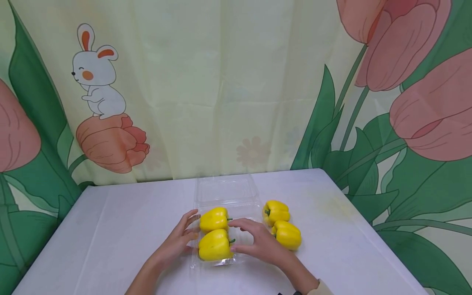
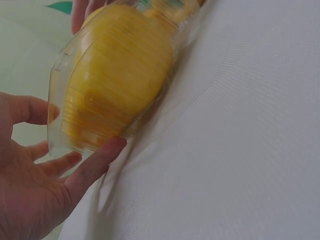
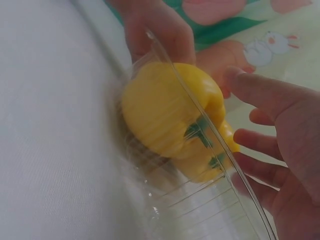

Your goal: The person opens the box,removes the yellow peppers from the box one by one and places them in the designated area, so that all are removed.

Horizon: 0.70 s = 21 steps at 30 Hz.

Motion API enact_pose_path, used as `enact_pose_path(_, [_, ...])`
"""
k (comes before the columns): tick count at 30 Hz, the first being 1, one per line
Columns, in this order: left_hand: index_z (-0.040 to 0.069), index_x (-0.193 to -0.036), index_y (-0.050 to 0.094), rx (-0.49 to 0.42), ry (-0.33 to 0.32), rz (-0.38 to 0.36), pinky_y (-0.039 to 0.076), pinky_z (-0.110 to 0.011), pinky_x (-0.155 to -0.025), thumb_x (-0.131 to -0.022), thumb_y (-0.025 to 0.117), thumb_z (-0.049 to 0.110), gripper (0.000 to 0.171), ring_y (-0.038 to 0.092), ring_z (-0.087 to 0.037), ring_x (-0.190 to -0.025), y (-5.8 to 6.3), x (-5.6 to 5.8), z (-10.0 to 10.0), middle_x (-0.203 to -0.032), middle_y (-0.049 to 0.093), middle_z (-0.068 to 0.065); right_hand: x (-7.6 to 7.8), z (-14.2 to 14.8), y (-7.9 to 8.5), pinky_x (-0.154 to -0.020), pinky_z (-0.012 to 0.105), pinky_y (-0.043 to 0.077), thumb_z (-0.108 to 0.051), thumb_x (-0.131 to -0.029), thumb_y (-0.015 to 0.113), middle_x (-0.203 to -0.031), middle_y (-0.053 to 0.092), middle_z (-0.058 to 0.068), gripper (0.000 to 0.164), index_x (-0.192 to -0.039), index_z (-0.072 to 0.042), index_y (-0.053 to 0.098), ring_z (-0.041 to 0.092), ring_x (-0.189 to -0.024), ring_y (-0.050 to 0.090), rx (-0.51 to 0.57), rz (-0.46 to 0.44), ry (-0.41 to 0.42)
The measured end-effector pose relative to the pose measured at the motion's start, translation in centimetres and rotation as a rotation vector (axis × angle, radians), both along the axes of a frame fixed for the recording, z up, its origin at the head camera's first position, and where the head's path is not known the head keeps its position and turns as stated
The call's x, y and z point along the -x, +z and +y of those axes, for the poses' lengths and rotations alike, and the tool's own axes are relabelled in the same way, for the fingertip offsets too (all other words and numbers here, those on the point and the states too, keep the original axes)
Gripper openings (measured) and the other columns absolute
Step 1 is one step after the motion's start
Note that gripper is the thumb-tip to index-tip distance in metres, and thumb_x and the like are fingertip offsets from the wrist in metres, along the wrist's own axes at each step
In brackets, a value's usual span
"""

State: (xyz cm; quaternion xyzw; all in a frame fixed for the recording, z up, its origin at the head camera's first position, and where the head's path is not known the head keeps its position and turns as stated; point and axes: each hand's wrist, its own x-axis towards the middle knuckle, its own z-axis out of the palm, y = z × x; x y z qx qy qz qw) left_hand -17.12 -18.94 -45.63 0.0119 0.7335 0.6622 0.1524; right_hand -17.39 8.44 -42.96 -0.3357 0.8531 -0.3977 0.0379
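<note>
We see the front yellow bell pepper [image 1: 214, 246] inside the clear plastic clamshell [image 1: 226, 202], at three o'clock from the left hand [image 1: 177, 241] and nine o'clock from the right hand [image 1: 259, 241], both spread and about equally near, its stem [image 1: 232, 241] pointing to three.

The left forearm [image 1: 145, 273] and right forearm [image 1: 296, 270] enter at the lower edge of the head view, slanting inward so that the two hands stand opposite each other, a gap between them. The left hand [image 1: 178, 239] is turned palm inward, its fingers [image 2: 32, 112] spread apart and gently bent at the joints. On the right hand [image 1: 259, 241], also observed palm inward, the thumb [image 3: 272, 95] stands well apart from the other digits, which are slightly curved and separated, the grasp space between them unclosed.
</note>
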Motion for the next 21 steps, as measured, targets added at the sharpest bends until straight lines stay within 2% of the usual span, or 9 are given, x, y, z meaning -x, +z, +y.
enact_pose_path(6, [0.027,-0.151,0.022,0.007,0.007,0.004,0.057,-0.051,-0.083,-0.092,0.05,0.009,0.067,0.033,-0.045,-0.139,0.04,-0.02,0.05,-0.16,0.02,-0.012,0.11,-0.22,-0.03,-0.097,0.042,0.051,-0.044,-0.083,0.071,-0.134,0.059,-0.008,0.057,-0.134,-0.023,0.055,0.024,-0.121,0.058,-0.007,-0.017,0.014])
enact_pose_path(21, [0.026,-0.15,0.022,0.015,0.009,0.001,0.057,-0.051,-0.083,-0.092,0.05,0.009,0.067,0.033,-0.046,-0.139,-0.07,0.14,0.05,-0.16,0.02,-0.012,0.16,-0.77,-0.13,-0.097,0.039,0.052,-0.044,-0.082,0.072,-0.136,0.058,-0.007,0.06,-0.134,-0.021,0.054,0.022,-0.121,0.058,-0.006,0.006,0.048])
